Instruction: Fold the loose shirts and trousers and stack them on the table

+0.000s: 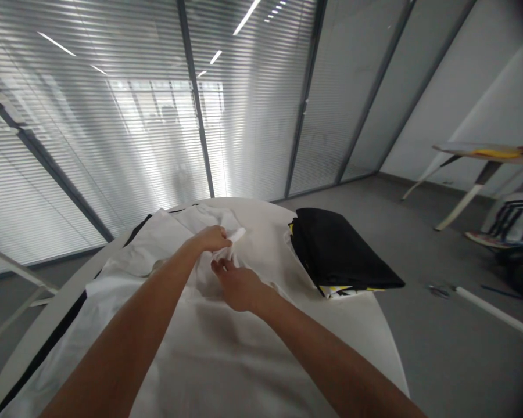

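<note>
A thin white cloth, perhaps a garment, lies spread and wrinkled over the round table. My left hand reaches to its far part, with the fingers closed on a bunched fold. Just nearer and to the right, my right hand has its fingertips bent together at the same gathered fabric. Between the two hands the cloth is pulled into small creases. A narrow white end of it sticks out past my left fingertips. The exact grip of the right fingertips is partly hidden by the folds.
A folded black cloth lies at the table's right edge, over white and yellow layers. Black material shows along the table's left side. The white tabletop curves away toward glass panels with blinds. Another table stands far right.
</note>
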Available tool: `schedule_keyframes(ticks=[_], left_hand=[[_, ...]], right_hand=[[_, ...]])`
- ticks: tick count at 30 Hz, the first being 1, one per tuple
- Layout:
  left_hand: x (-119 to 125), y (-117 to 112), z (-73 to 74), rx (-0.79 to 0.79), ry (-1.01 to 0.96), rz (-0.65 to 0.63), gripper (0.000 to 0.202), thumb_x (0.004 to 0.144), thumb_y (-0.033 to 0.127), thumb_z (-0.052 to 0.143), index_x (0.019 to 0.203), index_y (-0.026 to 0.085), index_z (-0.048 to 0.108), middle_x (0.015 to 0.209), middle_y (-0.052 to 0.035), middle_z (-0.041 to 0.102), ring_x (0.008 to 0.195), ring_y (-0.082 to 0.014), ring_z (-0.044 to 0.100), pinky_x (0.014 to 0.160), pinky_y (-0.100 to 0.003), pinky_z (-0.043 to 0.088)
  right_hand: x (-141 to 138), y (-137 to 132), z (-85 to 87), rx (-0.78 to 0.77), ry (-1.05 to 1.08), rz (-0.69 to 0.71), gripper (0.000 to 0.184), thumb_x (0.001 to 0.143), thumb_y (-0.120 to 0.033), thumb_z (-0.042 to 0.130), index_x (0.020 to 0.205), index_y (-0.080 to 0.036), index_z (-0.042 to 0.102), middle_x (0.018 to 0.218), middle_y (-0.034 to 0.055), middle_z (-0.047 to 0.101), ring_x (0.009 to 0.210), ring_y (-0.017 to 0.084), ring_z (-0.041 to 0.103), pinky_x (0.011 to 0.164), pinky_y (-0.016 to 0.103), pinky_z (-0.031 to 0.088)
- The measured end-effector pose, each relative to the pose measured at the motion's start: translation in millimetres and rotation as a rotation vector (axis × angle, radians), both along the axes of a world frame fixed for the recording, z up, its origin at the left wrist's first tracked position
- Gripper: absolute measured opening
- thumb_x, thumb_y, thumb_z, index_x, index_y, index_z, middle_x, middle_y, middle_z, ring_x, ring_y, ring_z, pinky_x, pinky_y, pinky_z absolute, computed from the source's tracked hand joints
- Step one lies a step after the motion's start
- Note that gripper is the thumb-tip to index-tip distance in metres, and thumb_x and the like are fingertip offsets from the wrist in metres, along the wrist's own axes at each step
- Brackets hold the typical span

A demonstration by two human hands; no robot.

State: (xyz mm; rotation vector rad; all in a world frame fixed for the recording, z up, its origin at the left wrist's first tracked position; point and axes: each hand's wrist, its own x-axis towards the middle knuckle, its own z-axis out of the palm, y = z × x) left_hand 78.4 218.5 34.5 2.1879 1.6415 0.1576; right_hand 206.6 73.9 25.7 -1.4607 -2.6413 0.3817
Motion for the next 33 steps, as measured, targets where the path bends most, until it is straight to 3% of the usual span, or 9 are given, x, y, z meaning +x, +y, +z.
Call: schedule_keyframes(ticks=[4, 10, 15, 19, 23, 29, 33], left_hand=[[-7.5, 3.7, -4.4, 0.042, -0.095, 0.106, 0.018, 0.072, 0.031, 0.055, 0.068, 0.016, 0.064, 0.068, -0.0061, 0.066, 0.072, -0.0191, 0.064, 0.063, -0.024, 0.044], [-24.3, 10.1, -11.9, -0.018, -0.352, 0.361, 0.021, 0.080, 0.029, 0.046, 0.089, 0.016, 0.060, 0.066, -0.0043, 0.063, 0.057, -0.0160, 0.063, 0.053, -0.024, 0.045], [-30.7, 15.9, -23.8, -0.050, -0.498, 0.509, 0.024, 0.084, 0.035, 0.047, 0.096, 0.017, 0.058, 0.067, -0.0044, 0.064, 0.054, -0.0161, 0.062, 0.050, -0.025, 0.045], [-33.1, 18.4, -27.2, -0.020, -0.492, 0.530, 0.035, 0.075, 0.047, 0.061, 0.087, 0.014, 0.061, 0.068, -0.0066, 0.064, 0.062, -0.0200, 0.063, 0.051, -0.026, 0.044], [-36.2, 18.8, -24.2, 0.092, -0.381, 0.512, 0.033, 0.067, 0.044, 0.069, 0.080, 0.015, 0.062, 0.072, -0.0076, 0.065, 0.076, -0.0229, 0.064, 0.057, -0.026, 0.044], [-42.0, 16.3, -16.8, 0.032, -0.452, 0.534, 0.024, 0.081, 0.038, 0.053, 0.085, 0.016, 0.060, 0.078, -0.0097, 0.066, 0.067, -0.0197, 0.064, 0.054, -0.027, 0.045], [-45.5, 13.4, -7.5, -0.026, -0.541, 0.547, 0.027, 0.085, 0.038, 0.046, 0.097, 0.017, 0.057, 0.090, -0.0123, 0.067, 0.068, -0.0177, 0.065, 0.056, -0.027, 0.048]], right_hand=[[2.7, 2.6, 3.0, -0.057, 0.037, -0.024, 0.051, 0.083, -0.020, 0.046, 0.133, -0.017, 0.044, 0.121, 0.0180, 0.055, 0.094, 0.026, 0.066, 0.075, 0.038, 0.052], [4.4, 2.1, 13.2, -0.080, -0.022, -0.188, 0.032, 0.089, -0.029, 0.040, 0.110, -0.017, 0.061, 0.105, 0.0157, 0.063, 0.095, 0.028, 0.065, 0.077, 0.038, 0.050], [-1.7, -7.5, 17.0, 0.036, -0.021, -0.135, 0.037, 0.090, -0.024, 0.039, 0.123, -0.025, 0.055, 0.103, 0.0122, 0.064, 0.090, 0.025, 0.066, 0.074, 0.036, 0.049], [-7.2, -13.0, 15.0, 0.074, -0.043, -0.086, 0.041, 0.089, -0.022, 0.040, 0.128, -0.028, 0.050, 0.104, 0.0114, 0.062, 0.083, 0.023, 0.066, 0.067, 0.033, 0.049], [-9.4, -14.4, 14.1, 0.089, -0.052, -0.078, 0.042, 0.088, -0.020, 0.042, 0.128, -0.027, 0.049, 0.106, 0.0114, 0.061, 0.083, 0.022, 0.065, 0.067, 0.033, 0.050], [-9.1, -13.9, 14.0, 0.077, -0.041, -0.212, 0.028, 0.089, -0.027, 0.042, 0.107, -0.016, 0.060, 0.104, 0.0153, 0.063, 0.087, 0.027, 0.066, 0.071, 0.039, 0.051], [-7.8, -13.1, 16.9, 0.057, -0.062, -0.296, 0.030, 0.091, -0.033, 0.042, 0.099, -0.015, 0.064, 0.100, 0.0170, 0.066, 0.089, 0.030, 0.066, 0.072, 0.041, 0.050]])
